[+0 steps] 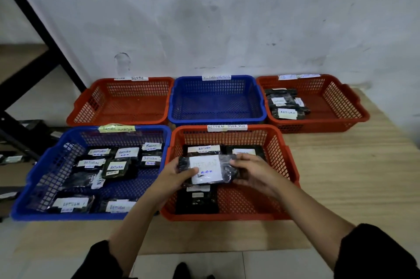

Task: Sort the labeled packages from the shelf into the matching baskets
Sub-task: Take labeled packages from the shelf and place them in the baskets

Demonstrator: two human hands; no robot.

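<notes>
Both hands, left (175, 174) and right (252, 171), pinch glossy package (205, 170) (label seemingly "RETURN").

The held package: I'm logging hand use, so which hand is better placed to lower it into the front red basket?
Probably the right hand. It grips the package from directly above the front red basket, while the left hand reaches in across the rim beside the front blue basket.

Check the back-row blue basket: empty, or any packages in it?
Empty. The back-row blue basket shows only bare mesh floor, with no packages inside; just a paper label on its far rim.
</notes>
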